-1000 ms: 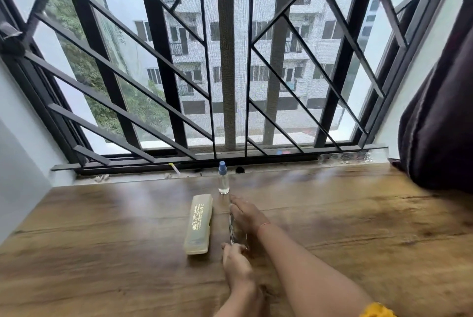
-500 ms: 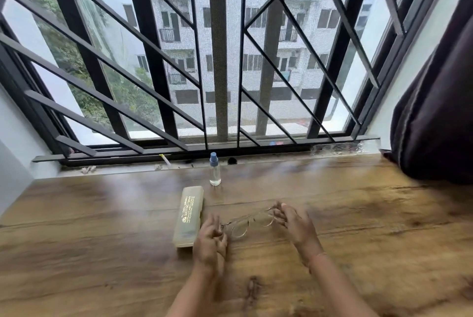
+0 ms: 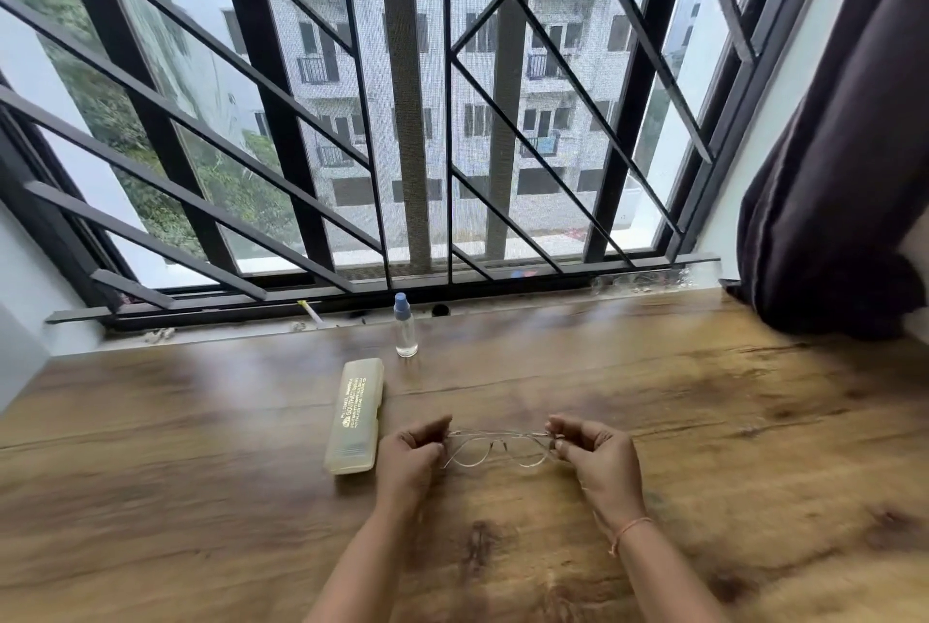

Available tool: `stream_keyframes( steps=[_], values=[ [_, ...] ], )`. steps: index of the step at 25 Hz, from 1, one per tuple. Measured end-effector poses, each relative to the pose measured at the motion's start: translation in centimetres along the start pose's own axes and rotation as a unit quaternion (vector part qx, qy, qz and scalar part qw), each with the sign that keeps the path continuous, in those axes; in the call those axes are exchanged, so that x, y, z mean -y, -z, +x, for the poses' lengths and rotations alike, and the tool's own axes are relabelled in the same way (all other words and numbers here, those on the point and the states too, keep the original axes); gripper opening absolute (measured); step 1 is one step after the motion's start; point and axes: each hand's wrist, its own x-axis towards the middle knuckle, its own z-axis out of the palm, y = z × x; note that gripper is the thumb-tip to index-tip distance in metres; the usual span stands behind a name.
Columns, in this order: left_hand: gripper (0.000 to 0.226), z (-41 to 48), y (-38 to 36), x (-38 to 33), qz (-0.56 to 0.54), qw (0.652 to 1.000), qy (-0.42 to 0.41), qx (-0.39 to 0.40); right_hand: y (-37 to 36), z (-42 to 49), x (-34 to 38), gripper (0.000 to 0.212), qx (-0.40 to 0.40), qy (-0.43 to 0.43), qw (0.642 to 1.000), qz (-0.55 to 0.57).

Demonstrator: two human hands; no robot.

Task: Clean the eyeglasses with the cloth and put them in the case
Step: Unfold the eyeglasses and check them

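Both hands are on the eyeglasses (image 3: pixel 497 447), held just above the wooden table (image 3: pixel 704 421), lenses hanging down and the thin metal frame stretched level between them. The left hand (image 3: pixel 409 456) has its fingers curled in, pinching the frame's left end; the right hand (image 3: pixel 598 459) pinches the right end between thumb and fingertips, a thin orange thread (image 3: pixel 628 529) tied round that wrist. Just to the left of the left hand lies the pale yellow case (image 3: pixel 355 415), closed, flat on the table, pointing toward the window. Beyond its far end stands a small clear spray bottle (image 3: pixel 405 326) with a blue cap, upright, near the window grille (image 3: pixel 251 119). A dark curtain (image 3: pixel 844 169) hangs at the right.
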Motion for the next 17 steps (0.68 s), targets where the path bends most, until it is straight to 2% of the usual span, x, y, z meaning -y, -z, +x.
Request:
stream_keyframes(
  steps=[6,9,12,17],
  values=[
    [0.032,0.2,-0.1,-0.6,0.033,0.999,-0.007,-0.02,0.4,0.4,0.0,0.04,0.022,0.011,0.999,-0.029],
    [0.029,0.2,-0.1,-0.7,0.05,0.999,-0.01,-0.016,0.5,0.4,0.4,0.033,0.026,0.006,1.0,-0.003],
    [0.021,-0.2,-0.1,-1.5,0.014,1.0,-0.01,0.002,0.8,0.6,1.0,0.035,0.025,0.011,0.999,0.023],
    [0.018,-1.5,-0.2,-3.5,-0.073,0.995,-0.066,0.02,0.8,0.4,2.9,0.045,-0.004,0.046,0.993,0.104]
  ],
)
